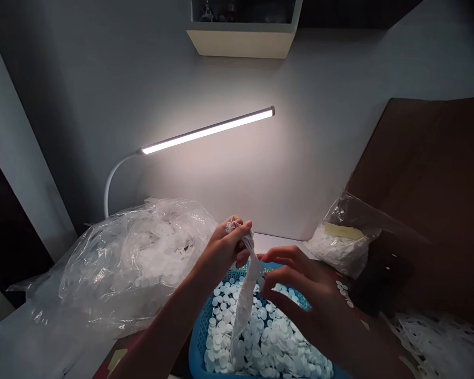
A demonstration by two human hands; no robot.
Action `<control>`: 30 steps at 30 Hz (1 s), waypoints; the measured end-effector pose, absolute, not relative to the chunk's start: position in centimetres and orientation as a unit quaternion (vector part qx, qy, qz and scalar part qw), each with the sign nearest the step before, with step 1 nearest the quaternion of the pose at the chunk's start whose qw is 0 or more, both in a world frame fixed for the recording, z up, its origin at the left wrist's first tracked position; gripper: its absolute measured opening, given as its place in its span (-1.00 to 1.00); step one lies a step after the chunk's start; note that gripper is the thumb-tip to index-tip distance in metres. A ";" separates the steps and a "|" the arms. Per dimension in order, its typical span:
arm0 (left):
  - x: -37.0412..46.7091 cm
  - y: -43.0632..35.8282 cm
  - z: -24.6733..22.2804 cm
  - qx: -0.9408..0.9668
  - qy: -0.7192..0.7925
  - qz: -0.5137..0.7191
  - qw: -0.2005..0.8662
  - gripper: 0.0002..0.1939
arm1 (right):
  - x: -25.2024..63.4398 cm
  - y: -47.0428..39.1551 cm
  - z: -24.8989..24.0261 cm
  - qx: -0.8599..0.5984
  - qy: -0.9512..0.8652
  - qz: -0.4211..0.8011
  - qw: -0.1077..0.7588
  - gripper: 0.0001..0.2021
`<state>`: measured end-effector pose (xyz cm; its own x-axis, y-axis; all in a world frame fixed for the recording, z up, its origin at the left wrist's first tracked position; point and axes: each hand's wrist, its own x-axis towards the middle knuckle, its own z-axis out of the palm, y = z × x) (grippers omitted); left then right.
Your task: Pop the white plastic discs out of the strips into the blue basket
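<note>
My left hand (229,241) is closed around the top of a gathered bunch of thin white strips (245,300), with looped ends showing above the fist. The bunch hangs down, and its lower end reaches the small white discs (276,337) in a blue plastic basket (197,342). Just right of the bunch, my right hand (300,276) has its fingers curved and apart, the fingertips close to the strips. Whether they touch it I cannot tell. Many discs are heaped across the basket floor.
A large clear plastic bag (142,263) with white pieces lies left. At the right are a smaller bag (339,247) with a yellow label, several loose discs (343,292) and a pile of white perforated strips (442,342). A lit lamp (209,130) spans above; a brown cardboard panel (426,173) stands right.
</note>
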<state>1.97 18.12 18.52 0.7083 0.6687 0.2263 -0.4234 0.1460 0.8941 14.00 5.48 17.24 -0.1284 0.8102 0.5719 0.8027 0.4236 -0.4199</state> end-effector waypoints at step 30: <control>4.0 19.0 17.0 0.466 0.139 0.259 0.834 -0.68 | 15.6 7.3 17.2 -0.543 -0.739 0.005 0.399 -0.78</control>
